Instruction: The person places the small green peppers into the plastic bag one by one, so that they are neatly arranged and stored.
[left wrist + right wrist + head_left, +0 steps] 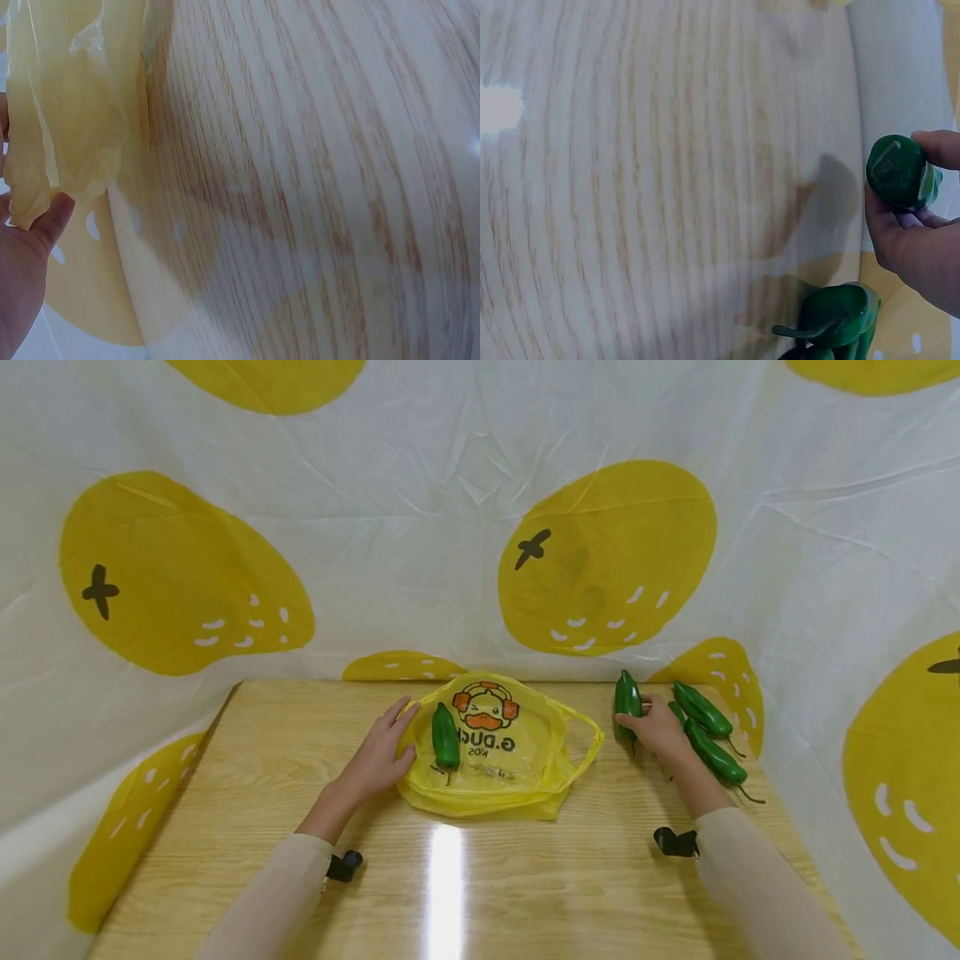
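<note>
My right hand grips a green pepper between thumb and fingers at the right of the table. In the right wrist view the stem end of this pepper faces the camera, raised above the table. My left hand rests with spread fingers against the left rim of a yellow plastic bag, whose mouth gapes upward. In the left wrist view, its thumb lies over the thin bag film. Another green pepper lies in the bag, beside a printed duck.
Several green peppers lie in a loose group right of my right hand. The wooden table ends at a white cloth with yellow fruit prints, rising behind it and at both sides. A bag handle loop sticks out rightward.
</note>
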Motion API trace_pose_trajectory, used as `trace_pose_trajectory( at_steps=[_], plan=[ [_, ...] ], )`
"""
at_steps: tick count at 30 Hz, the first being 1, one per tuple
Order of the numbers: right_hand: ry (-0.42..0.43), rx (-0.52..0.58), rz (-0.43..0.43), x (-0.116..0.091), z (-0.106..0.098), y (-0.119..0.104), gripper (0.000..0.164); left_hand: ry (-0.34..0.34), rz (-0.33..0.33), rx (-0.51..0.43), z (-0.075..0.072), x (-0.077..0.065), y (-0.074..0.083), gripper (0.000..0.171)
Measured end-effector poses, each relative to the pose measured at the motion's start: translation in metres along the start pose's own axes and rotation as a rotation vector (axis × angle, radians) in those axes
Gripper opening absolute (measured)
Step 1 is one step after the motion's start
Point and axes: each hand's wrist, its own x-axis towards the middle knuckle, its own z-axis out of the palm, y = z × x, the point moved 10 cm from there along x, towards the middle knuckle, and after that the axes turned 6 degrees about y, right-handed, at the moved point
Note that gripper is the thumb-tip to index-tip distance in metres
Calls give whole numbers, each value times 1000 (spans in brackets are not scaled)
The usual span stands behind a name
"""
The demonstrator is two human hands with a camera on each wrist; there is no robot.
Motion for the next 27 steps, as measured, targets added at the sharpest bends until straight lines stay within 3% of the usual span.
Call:
trace_pose_trajectory(
  at_steps=[18, 27],
  plan=[
    [-12, 43, -36, -22, -13, -13, 81, -20, -25, 15, -2, 0, -1, 71],
    [-15, 102, -97, -33, -17, -27, 83, -19, -18, 31, -1, 0, -1, 72]
  ],
)
